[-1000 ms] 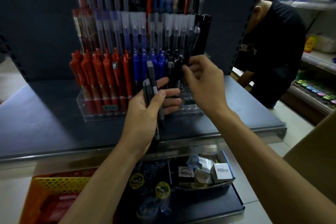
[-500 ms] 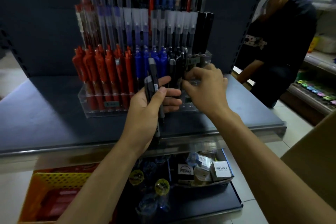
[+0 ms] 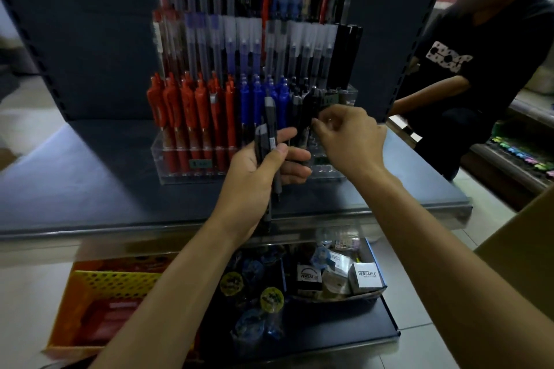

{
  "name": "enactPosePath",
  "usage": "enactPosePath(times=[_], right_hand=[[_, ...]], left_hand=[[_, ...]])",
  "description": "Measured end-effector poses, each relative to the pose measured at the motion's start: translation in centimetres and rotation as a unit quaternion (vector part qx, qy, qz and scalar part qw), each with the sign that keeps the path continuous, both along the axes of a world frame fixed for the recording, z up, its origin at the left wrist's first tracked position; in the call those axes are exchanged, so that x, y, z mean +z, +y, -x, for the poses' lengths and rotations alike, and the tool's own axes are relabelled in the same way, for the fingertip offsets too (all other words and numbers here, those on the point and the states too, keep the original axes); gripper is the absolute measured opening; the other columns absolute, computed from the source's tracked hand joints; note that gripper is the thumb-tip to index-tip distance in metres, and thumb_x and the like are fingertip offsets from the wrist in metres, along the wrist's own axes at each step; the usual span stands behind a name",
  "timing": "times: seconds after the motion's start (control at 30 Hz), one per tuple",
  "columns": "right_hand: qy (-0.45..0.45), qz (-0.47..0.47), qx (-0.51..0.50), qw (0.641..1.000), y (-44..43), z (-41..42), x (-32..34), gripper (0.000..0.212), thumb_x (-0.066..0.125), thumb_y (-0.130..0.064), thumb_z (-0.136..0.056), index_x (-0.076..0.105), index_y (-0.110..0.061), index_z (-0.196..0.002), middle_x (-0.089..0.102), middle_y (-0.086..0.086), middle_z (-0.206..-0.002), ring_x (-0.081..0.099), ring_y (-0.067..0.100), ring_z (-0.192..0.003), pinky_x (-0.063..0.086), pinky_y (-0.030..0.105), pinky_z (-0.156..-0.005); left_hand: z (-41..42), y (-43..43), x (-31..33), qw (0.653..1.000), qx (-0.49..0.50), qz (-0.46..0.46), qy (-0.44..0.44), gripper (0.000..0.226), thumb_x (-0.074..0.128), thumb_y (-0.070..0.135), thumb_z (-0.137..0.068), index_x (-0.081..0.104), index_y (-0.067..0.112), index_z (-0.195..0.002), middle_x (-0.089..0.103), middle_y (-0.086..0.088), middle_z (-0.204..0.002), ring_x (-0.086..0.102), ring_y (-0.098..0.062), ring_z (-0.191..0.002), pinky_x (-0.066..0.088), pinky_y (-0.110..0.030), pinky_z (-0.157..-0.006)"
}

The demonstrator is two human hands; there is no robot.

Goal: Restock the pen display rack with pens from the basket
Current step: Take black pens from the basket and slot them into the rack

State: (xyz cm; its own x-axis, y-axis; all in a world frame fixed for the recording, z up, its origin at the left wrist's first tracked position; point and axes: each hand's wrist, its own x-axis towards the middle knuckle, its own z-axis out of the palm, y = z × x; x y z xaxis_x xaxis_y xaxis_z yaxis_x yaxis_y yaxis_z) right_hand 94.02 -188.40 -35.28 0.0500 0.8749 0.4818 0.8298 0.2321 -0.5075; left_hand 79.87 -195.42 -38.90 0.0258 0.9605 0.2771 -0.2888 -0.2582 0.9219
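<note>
A clear tiered pen rack (image 3: pixel 192 172) stands on the dark shelf, with red pens (image 3: pixel 192 117) at the left, blue pens (image 3: pixel 257 99) in the middle and black pens (image 3: pixel 311 105) at the right. My left hand (image 3: pixel 257 174) grips a small bunch of black pens (image 3: pixel 268 132) upright in front of the rack. My right hand (image 3: pixel 347 138) pinches a black pen in the rack's front row at the right; its lower end is hidden. The yellow-orange basket (image 3: pixel 99 302) sits on the floor at lower left.
The dark shelf (image 3: pixel 90 186) ends in a metal front edge. Below it a lower shelf holds small boxes (image 3: pixel 365 277) and wrapped items. Another person in a black shirt (image 3: pixel 479 69) stands at the right by other shelving. A cardboard box (image 3: pixel 527 237) juts in at right.
My right hand came down from the upper tier to the front row at the right with a black pen. My left hand kept its bunch nearly still.
</note>
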Motion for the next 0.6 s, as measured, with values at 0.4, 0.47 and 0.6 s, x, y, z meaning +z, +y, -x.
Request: enactPosePath(times=[0.4, 0.47, 0.6], right_hand=[[0.182, 0.029, 0.259, 0.948, -6.2, -0.6, 0.2, 0.037, 0.053, -0.034, -0.097, 0.063, -0.007, -0.075, 0.055, 0.014, -0.064, 0.048, 0.025, -0.061, 0.043, 0.038, -0.060], [0.189, 0.087, 0.312, 0.927, -7.4, -0.7, 0.5, 0.023, 0.059, -0.023, -0.096, 0.064, -0.012, -0.076, 0.054, 0.008, -0.066, 0.046, 0.016, -0.063, 0.041, 0.031, -0.062], [0.187, 0.150, 0.321, 0.916, -8.5, -1.2, 0.0, 0.016, 0.063, -0.017, -0.093, 0.067, -0.001, -0.093, 0.045, 0.012, -0.069, 0.040, 0.019, -0.065, 0.034, 0.032, -0.061]], left_hand=[[0.0, -2.1, 0.4, 0.993, -0.081, 0.011, 0.089, 0.024, 0.042, 0.025, -0.101, 0.056, 0.010, -0.089, 0.047, 0.002, -0.054, 0.036, -0.011, -0.037, 0.029, -0.022, -0.037], [0.0, -2.4, 0.3, 0.990, -0.117, 0.029, 0.069, 0.026, 0.041, 0.023, -0.101, 0.049, 0.009, -0.080, 0.033, 0.003, -0.052, 0.023, -0.009, -0.037, 0.017, -0.022, -0.037], [0.2, -2.9, -0.1, 0.985, -0.151, 0.067, 0.042, 0.023, 0.038, 0.021, -0.084, 0.048, 0.007, -0.070, 0.038, -0.003, -0.053, 0.025, -0.011, -0.038, 0.021, -0.021, -0.038]])
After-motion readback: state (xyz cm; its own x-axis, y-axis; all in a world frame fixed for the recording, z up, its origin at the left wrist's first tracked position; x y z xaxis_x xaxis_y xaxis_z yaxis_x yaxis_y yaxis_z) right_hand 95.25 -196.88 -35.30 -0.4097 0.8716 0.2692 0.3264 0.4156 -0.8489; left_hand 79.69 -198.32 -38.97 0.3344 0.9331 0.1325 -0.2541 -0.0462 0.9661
